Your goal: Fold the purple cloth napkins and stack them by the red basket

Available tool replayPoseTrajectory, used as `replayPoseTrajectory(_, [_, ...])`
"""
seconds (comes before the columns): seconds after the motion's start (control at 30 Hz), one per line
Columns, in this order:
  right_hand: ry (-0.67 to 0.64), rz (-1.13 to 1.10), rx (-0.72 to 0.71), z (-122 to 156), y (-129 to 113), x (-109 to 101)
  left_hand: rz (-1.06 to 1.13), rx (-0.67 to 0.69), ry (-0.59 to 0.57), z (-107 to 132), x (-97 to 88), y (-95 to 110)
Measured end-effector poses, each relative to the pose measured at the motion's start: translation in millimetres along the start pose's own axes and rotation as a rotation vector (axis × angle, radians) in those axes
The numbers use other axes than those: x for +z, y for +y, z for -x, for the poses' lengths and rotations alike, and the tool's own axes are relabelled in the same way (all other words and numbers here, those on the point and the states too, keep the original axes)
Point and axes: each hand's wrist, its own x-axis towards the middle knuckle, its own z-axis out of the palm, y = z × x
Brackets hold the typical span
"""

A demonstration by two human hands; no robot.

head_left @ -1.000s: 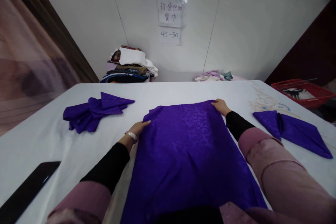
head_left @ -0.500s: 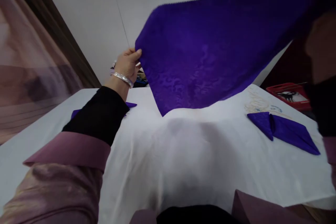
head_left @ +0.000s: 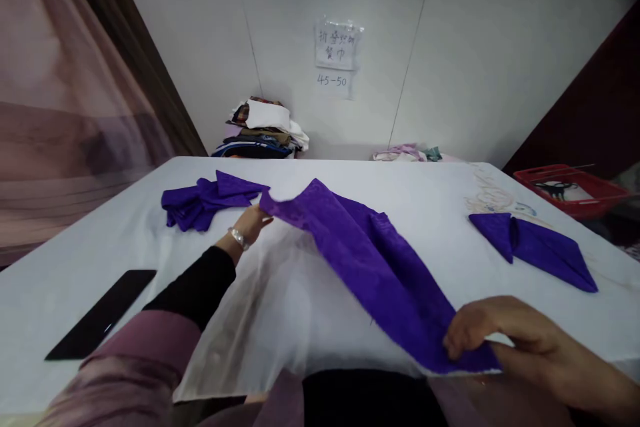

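A purple patterned cloth napkin (head_left: 370, 260) stretches slantwise over the white tablecloth, sagging in loose folds between my hands. My left hand (head_left: 253, 223), with a silver bangle at the wrist, pinches its far left corner. Close to me on the right, my right hand (head_left: 510, 333) grips the near right corner between thumb and fingers. A folded purple napkin (head_left: 550, 250) lies on the right of the table, with pointed ends. Beyond my left hand sits a crumpled heap of purple cloth (head_left: 200, 200).
A white-covered table (head_left: 420, 180) spans the view. A dark flat slab (head_left: 103, 317) lies at its left. Stacked clothes (head_left: 265, 127) stand behind the far edge. At right is a red basket (head_left: 590, 197) holding scissors. A handwritten paper sign (head_left: 336, 47) hangs on the wall.
Both hands have come down, lowering the raised napkin from in front of the wall to the table. My right hand has moved nearer my body. The crumpled cloth and dark slab now show.
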Motion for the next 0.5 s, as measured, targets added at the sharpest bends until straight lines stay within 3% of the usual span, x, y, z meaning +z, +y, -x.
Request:
replayPoseTrajectory(0.1, [-0.104, -0.123, 0.102, -3, 12, 21, 0.006, -0.080, 0.051, 32, -14.1, -32])
replayPoseTrajectory(0.2, [-0.119, -0.190, 0.125, -8, 18, 33, -0.020, -0.175, 0.063, 54, -29.8, -48])
replayPoseTrajectory(0.3, [-0.085, -0.171, 0.109, -15, 22, 39, -0.057, -0.212, 0.016, 74, -44.2, -53])
replayPoseTrajectory(0.4, [0.008, -0.149, 0.100, -22, 28, 42, -0.139, -0.186, 0.007, 99, -54.3, -52])
replayPoseTrajectory(0.5, [0.107, -0.167, 0.112, -28, 32, 43, -0.205, -0.154, -0.073, 127, -59.9, -45])
